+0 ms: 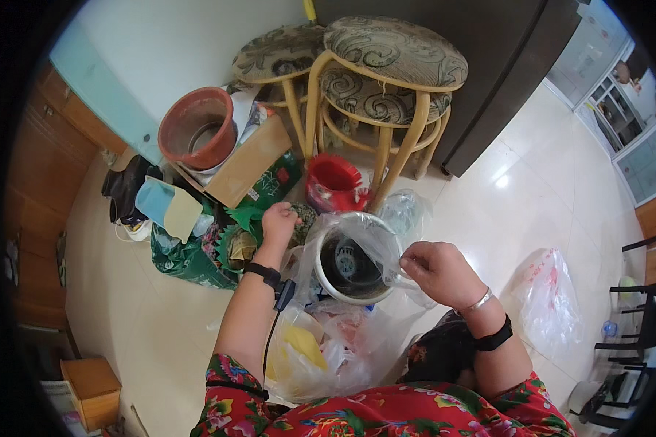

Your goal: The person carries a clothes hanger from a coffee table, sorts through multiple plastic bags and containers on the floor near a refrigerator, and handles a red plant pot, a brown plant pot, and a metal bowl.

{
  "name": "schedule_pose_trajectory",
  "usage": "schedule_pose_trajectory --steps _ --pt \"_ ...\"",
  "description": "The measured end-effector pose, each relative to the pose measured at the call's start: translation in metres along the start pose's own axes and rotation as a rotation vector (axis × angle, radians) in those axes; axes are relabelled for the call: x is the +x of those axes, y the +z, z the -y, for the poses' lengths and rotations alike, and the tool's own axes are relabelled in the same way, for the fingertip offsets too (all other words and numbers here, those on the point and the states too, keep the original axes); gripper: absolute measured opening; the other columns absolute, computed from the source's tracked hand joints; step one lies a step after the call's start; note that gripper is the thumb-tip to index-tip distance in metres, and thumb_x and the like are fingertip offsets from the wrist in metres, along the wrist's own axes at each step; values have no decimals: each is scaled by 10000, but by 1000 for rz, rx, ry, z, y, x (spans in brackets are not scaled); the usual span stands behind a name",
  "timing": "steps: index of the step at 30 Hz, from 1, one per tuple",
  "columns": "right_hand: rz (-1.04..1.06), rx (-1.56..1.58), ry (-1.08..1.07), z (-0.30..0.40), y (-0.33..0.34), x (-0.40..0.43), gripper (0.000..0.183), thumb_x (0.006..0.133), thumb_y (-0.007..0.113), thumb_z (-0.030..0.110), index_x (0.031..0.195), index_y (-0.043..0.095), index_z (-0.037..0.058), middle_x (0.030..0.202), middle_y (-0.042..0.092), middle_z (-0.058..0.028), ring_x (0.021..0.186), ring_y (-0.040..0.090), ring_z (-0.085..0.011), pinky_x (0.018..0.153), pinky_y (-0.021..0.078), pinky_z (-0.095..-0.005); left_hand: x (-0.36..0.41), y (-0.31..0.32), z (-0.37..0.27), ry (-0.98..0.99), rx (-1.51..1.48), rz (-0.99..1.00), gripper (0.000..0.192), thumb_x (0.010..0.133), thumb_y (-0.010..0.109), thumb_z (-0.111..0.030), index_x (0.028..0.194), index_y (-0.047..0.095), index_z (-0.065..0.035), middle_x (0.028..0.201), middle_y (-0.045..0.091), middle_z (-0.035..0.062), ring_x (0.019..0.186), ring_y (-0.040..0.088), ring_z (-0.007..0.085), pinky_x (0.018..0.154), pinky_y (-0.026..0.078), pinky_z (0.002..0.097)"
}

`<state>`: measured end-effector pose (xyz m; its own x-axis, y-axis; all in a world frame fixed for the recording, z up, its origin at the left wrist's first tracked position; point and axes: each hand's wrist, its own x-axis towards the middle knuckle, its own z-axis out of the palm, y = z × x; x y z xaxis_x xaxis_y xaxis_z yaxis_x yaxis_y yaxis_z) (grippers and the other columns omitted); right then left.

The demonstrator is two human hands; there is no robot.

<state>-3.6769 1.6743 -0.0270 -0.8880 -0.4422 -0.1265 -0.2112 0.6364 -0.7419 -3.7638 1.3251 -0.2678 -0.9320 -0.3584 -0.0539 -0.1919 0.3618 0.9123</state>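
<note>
Between my hands stands a round pot with a pale rim and a dark inside; slotted openings show at its bottom. Clear plastic film lies across the pot's mouth and runs down its left side. My right hand pinches the film at the pot's right edge. To the upper left of the pot, my left hand has its fingers curled beside a speckled dark green round thing; whether it holds film is unclear. A clear plastic bag with yellow and pink contents lies in front of me.
Patterned stools stand beyond a red container. At the left are a reddish-brown plastic pot on a cardboard box and a green bag. Another plastic bag lies on the floor at the right, near black chairs.
</note>
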Motion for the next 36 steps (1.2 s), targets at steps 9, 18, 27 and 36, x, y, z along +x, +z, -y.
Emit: schedule_pose_trajectory --steps 9,18,27,36 --pt "269 874 136 -12 -32 -21 289 915 661 261 789 691 3 610 509 64 567 368 -14 501 254 -207 11 61 -5 370 313 318 402 855 611 -79 1257 588 -93 1428 460 132 1136 591 263 887 511 368" --pt "302 869 138 -19 -45 -36 114 890 692 102 879 659 -6 728 566 43 649 455 -30 569 364 -193 24 112 -8 160 385 468 789 719 790 -122 1405 403 -70 1330 505 220 1198 547 315 914 510 405" --pt "239 833 133 -11 -48 -34 145 937 625 134 962 681 2 765 584 41 672 443 -26 593 373 -196 21 59 -49 566 317 -62 61 728 704 -105 744 680 -51 835 624 149 786 629 340 683 519 397" --pt "252 1236 -131 -12 -35 -21 741 902 623 156 1485 203 -23 596 349 66 512 318 -50 509 221 -220 -119 -113 -168 745 132 -177 111 779 642 68 846 573 11 887 596 112 808 592 225 754 482 309"
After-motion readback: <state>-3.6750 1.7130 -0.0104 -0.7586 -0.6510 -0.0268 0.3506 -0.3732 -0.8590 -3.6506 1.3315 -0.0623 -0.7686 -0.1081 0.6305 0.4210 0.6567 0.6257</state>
